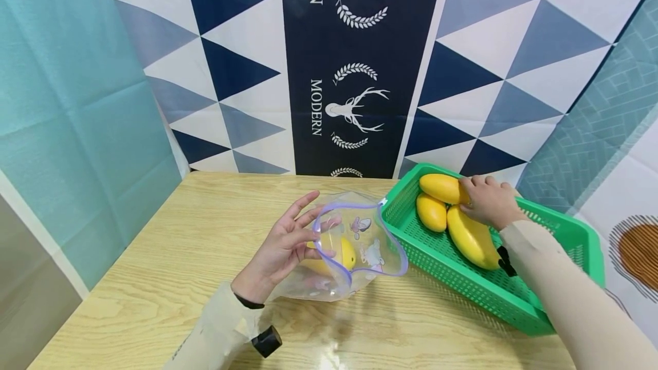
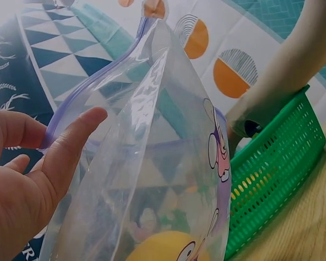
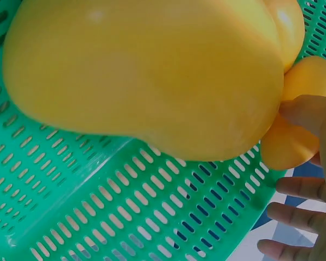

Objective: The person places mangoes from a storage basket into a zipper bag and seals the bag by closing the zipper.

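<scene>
A clear zip bag [image 1: 372,244] with a purple rim and cartoon prints stands with its mouth spread. My left hand [image 1: 280,244] pinches the near-left rim, its thumb and fingers [image 2: 79,133] on either side of the plastic. Inside the bag lies a yellow mango [image 1: 346,253]. My right hand [image 1: 488,201] reaches into the green basket [image 1: 462,293] and grips the end of a yellow mango [image 1: 439,187] at the far side. Beneath it are a smaller mango [image 1: 430,213] and a large curved one [image 1: 470,238], which fills much of the right wrist view.
The basket has slotted walls and stands to the right of the bag on a wood-grain table [image 1: 169,278]. Behind the table hangs a patterned cloth [image 1: 354,90] with triangles and deer heads. A teal cloth [image 1: 82,101] covers the left side.
</scene>
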Motion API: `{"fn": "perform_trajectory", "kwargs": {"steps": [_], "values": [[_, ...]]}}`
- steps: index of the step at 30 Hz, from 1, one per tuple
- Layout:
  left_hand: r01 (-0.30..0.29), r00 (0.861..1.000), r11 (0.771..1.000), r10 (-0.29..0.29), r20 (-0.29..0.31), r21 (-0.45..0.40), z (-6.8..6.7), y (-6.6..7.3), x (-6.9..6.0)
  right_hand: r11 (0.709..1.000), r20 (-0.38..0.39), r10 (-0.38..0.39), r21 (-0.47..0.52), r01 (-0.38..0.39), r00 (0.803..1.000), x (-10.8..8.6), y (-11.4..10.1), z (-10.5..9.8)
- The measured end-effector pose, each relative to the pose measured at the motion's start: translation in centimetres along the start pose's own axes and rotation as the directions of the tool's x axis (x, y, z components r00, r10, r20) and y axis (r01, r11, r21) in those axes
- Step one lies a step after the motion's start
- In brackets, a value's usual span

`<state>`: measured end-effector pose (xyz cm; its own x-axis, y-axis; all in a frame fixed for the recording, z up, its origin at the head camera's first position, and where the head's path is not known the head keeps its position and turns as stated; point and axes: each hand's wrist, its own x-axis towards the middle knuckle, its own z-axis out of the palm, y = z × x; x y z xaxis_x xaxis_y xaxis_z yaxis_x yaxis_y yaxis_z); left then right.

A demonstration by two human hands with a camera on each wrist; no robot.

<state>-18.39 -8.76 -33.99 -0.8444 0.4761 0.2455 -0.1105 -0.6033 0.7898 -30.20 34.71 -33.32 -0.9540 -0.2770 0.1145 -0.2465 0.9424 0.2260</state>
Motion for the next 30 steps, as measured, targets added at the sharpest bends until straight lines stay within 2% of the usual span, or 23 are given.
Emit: {"fn": "perform_trajectory", "kwargs": {"steps": [15,22,30], "values": [[-0.001,1.000,1.000,0.001,0.014,-0.007,0.1,-0.1,0.0,0.994,0.013,0.045,0.103,-0.046,0.999,1.0,-0.5,0.7],[-0.002,1.000,1.000,0.002,0.016,-0.002,0.0,-0.1,0.0,0.983,0.047,0.073,0.168,-0.080,0.996,1.2,-0.2,1.0],[0.003,1.000,1.000,-0.003,0.003,0.001,0.1,-0.2,0.1,0.960,0.035,0.061,0.272,-0.068,0.998,1.1,0.2,1.1]]}}
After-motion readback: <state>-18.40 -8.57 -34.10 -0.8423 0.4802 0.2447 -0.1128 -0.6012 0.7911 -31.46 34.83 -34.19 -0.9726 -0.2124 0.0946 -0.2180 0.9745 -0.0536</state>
